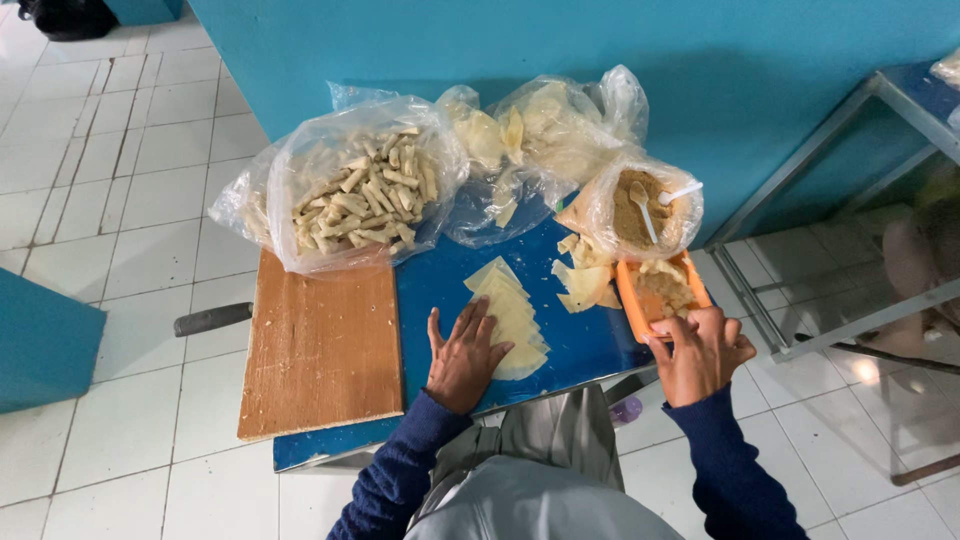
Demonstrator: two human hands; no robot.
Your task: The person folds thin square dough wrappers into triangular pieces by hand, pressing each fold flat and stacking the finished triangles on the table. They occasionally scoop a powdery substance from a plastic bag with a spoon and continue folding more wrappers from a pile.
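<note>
**Thin wrappers under the left hand, orange tray in the right**

Head view: your left hand lies flat, fingers spread, on the near-left edge of a fanned stack of pale wrapper sheets on the blue tabletop. The sheets look thin, limp and light, likely to tear or cling together, so lift one by a free corner rather than pinching the middle. Your right hand is closed on the near end of a small orange tray of crumbly filling, at the tabletop's right edge. The tray looks stiff and light; keep it level, since the filling looks loose. Just beyond it sits an open bag of brown filling with a white spoon in it. At far left a clear bag of finished rolls rests partly on a wooden board.
</note>
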